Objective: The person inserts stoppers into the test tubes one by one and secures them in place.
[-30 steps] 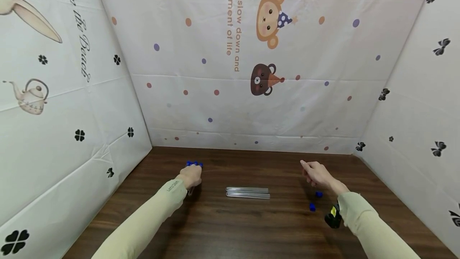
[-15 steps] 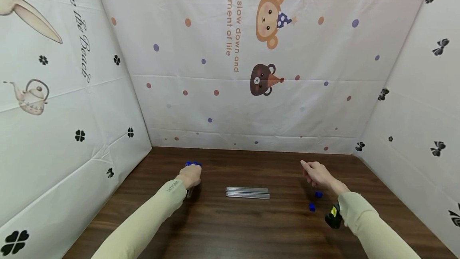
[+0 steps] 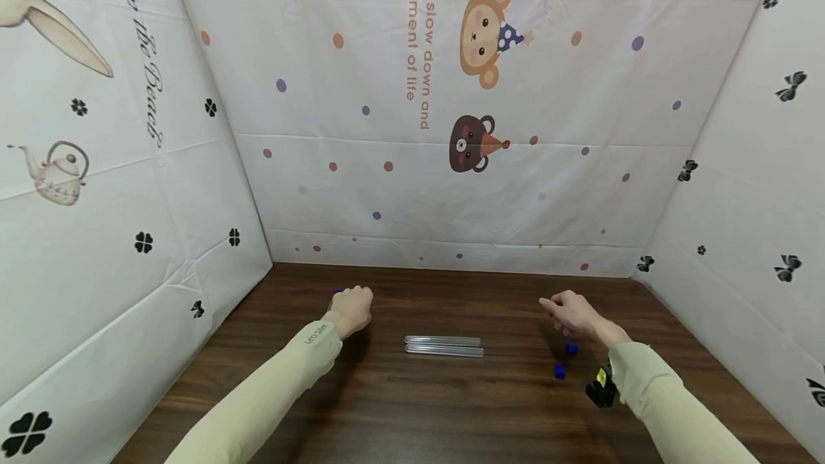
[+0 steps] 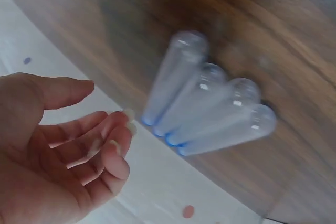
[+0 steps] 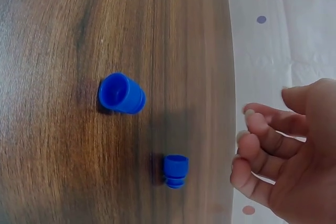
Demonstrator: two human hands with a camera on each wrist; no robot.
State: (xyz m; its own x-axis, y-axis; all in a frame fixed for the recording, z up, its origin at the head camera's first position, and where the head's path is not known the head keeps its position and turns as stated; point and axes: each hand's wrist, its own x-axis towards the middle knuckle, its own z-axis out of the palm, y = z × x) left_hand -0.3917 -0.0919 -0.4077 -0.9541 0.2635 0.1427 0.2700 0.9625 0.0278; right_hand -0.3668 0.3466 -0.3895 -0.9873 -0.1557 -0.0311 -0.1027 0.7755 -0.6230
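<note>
My left hand (image 3: 351,309) is over the far left of the table, fingers loosely bent and nothing between them. In the left wrist view, several clear test tubes (image 4: 215,114) with blue caps lie side by side, just beyond its fingertips. The head view shows only a bit of blue cap (image 3: 338,291) past the hand. On the right, my right hand (image 3: 572,312) hovers with its fingers loosely curled around nothing. Below it lie two blue stoppers: one (image 5: 123,94) on its side with its hollow end showing, the other (image 5: 176,170) with a ribbed narrow end.
Clear test tubes (image 3: 445,351) lie parallel in the middle of the brown wooden table (image 3: 412,407). A black device with a yellow patch (image 3: 601,387) sits by the right cuff. White printed sheets (image 3: 387,106) wall the table at the back and both sides.
My left hand has shifted slightly right, and it now hides most of the blue caps that showed beyond it. My right hand has hardly moved.
</note>
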